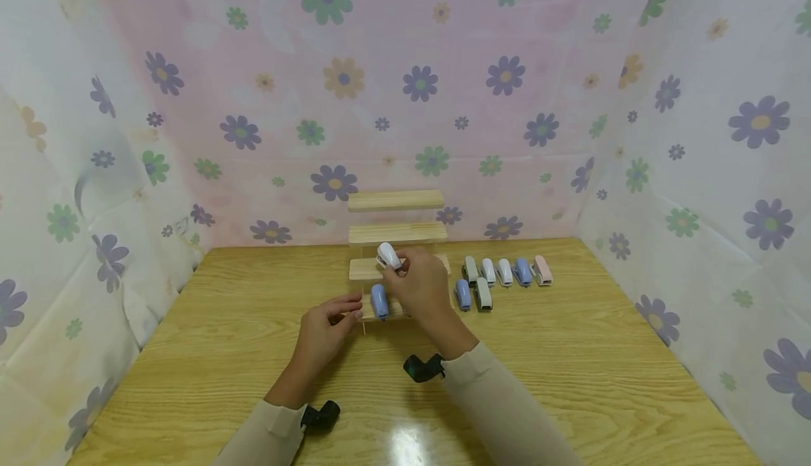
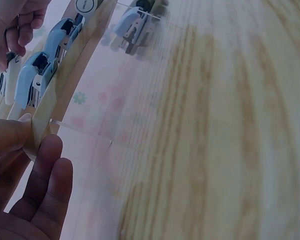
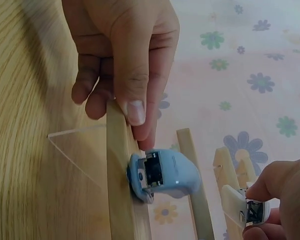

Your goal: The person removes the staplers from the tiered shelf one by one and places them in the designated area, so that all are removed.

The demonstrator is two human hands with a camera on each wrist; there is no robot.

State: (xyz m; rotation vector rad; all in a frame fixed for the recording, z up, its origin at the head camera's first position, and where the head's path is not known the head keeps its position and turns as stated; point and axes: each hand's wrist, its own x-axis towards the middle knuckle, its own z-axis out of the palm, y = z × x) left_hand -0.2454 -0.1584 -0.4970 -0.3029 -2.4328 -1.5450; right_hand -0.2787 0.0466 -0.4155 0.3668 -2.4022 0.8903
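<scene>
My right hand (image 1: 421, 286) pinches a white mini stapler (image 1: 388, 255) between thumb and fingers, over the second step from the bottom of a stepped wooden rack (image 1: 395, 233). In the right wrist view, that white stapler (image 3: 235, 204) is close to the upper slats. My left hand (image 1: 327, 329) grips the left end of the lowest slat (image 2: 46, 102), thumb on one side and fingers on the other. A blue mini stapler (image 1: 379, 301) stands on this slat near the left fingers. Beside it in the left wrist view is a second blue stapler (image 2: 60, 37), hidden by my right hand in the head view.
Right of the rack, several mini staplers stand on the wooden table (image 1: 545, 353) in two rows, among them a pink one (image 1: 541, 269), a blue one (image 1: 462, 295) and a grey one (image 1: 483, 293). A clear side panel (image 3: 72, 132) supports the rack. Flowered cloth (image 1: 405, 121) hangs behind.
</scene>
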